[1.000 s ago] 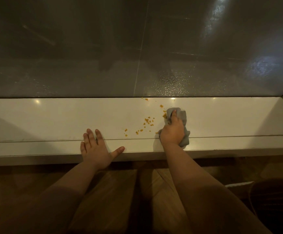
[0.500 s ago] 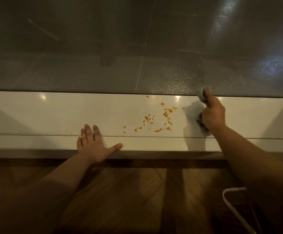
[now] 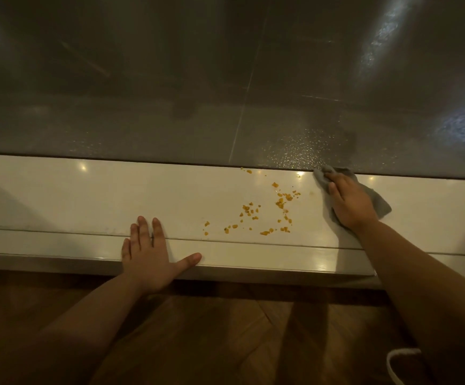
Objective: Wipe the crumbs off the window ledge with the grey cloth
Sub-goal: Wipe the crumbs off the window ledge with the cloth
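While the right hand (image 3: 350, 202) presses the grey cloth (image 3: 377, 200) flat on the window ledge (image 3: 87, 195), fingers curled over its crumpled upper edge at the glass (image 3: 170, 93), the orange crumbs (image 3: 264, 212) lie scattered just beside it at nine o'clock, seemingly ready for a sweep. At eight o'clock from them, the left hand (image 3: 148, 255) rests open and empty, palm down on the front lip, apparently as a brace. Ledge is glossy, pale and smooth; cloth soft, limp; crumbs small, irregular.
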### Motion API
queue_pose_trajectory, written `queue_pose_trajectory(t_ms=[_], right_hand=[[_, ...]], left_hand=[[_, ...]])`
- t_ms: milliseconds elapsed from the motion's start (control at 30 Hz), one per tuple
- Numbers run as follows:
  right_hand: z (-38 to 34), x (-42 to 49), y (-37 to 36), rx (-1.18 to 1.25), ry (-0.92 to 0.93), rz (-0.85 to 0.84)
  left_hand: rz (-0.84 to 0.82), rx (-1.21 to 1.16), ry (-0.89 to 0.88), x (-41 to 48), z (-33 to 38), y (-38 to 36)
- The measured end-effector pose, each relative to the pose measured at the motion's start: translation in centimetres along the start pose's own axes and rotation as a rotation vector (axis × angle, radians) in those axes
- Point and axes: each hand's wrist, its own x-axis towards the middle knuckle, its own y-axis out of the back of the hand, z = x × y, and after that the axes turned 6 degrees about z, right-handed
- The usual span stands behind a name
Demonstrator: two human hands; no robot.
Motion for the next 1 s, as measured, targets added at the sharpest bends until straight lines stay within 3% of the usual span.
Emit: queue_pose_trajectory(t_ms=[567, 867, 1000], right_hand=[[-8.2, 0.8, -4.1, 0.115, 0.258, -0.235], [-12.1, -1.4, -6.0, 0.230, 0.288, -0.278], [-13.0, -2.1, -6.2, 0.311, 0.194, -0.272]], left_hand=[[0.007, 0.001, 0.009, 0.0, 0.1, -0.1], [-0.006, -0.005, -0.003, 0.0, 0.0, 0.1], [-0.011, -0.010, -0.005, -0.1, 0.1, 0.1]])
